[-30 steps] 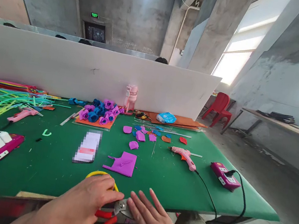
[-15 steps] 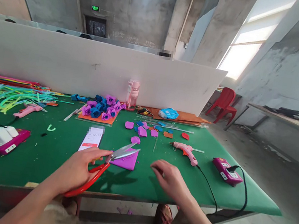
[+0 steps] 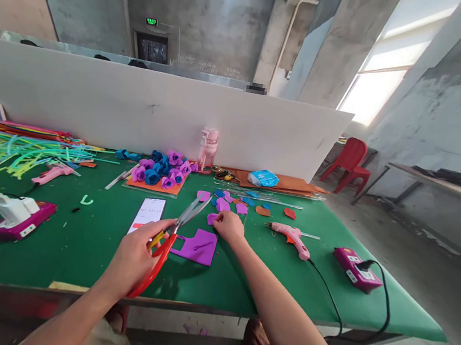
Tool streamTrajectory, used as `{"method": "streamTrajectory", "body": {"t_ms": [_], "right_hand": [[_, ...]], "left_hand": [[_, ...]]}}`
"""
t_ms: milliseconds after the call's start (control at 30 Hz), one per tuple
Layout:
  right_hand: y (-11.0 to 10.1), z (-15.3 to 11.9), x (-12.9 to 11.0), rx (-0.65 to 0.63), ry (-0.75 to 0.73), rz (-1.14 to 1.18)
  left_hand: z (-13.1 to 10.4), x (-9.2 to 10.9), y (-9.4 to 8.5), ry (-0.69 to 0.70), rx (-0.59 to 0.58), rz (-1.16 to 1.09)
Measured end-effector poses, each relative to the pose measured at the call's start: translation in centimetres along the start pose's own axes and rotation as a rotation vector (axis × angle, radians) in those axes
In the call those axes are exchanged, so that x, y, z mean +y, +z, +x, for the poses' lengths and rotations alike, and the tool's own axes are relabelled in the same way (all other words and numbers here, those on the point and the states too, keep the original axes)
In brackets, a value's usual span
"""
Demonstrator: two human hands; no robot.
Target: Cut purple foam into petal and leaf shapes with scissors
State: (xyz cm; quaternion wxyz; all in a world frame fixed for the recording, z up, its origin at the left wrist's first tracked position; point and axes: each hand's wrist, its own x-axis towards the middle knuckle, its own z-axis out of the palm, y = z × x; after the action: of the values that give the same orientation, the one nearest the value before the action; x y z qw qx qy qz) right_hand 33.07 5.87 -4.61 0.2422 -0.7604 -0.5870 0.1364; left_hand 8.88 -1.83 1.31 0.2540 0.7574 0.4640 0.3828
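Observation:
My left hand (image 3: 138, 254) is closed round the scissors (image 3: 163, 258), which have red handles and point up and away with parted blades. A purple sheet (image 3: 200, 246) with a piece cut out of its edge lies to the right of them. My right hand (image 3: 228, 226) reaches over the small petals, its fingertips pinched at the edge of a purple petal (image 3: 211, 218). More purple petals (image 3: 222, 205) lie just beyond, with blue ones (image 3: 262, 211) and a red one (image 3: 289, 213) to the right.
A phone (image 3: 147, 216) lies beside my left hand. Purple and blue flowers (image 3: 162, 170), a pink bottle (image 3: 208, 148), a pink glue gun (image 3: 292, 237) with a cord and a magenta power strip (image 3: 357, 270) also stand or lie on the green table (image 3: 401, 313).
My right hand has moved forward and left to the petals. My left hand has tilted the scissors more upright, off the purple sheet. The view has shifted slightly.

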Motion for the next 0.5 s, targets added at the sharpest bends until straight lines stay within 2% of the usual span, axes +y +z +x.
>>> {"method": "streamTrajectory", "body": {"t_ms": [333, 500], "right_hand": [[-1.7, -0.2, 1.4, 0.053, -0.075, -0.017], [-3.6, -2.0, 2.8, -0.008, -0.133, -0.094]], "left_hand": [[0.0, 0.1, -0.4, 0.043, -0.009, 0.015], [0.1, -0.3, -0.5, 0.055, 0.002, 0.038]]}}
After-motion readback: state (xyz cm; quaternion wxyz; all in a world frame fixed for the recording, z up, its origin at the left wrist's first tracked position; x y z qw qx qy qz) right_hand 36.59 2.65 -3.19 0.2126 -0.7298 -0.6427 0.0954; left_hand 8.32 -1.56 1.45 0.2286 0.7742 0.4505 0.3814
